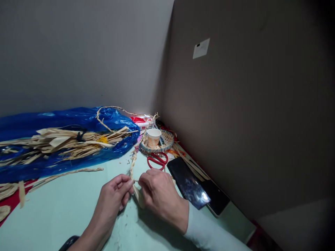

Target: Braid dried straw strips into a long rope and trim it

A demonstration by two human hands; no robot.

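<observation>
A pale braided cord of dried plant fibre runs from my fingers back toward a woven basket. My left hand pinches the near end of this braid between thumb and forefinger. Close on its right, my right hand is closed on a thin fibre strand that stretches between the two hands. A wider flat strip hangs below the braid, beside the right fingers. Red-handled scissors lie just beyond the right hand, their blades hidden.
A paper cup stands in the woven basket. Blue plastic holds a bundle of dry fibre strips at left. Two dark phone-like slabs, one a glossy black phone, lie near the wall at right. Loose fibres lie far left.
</observation>
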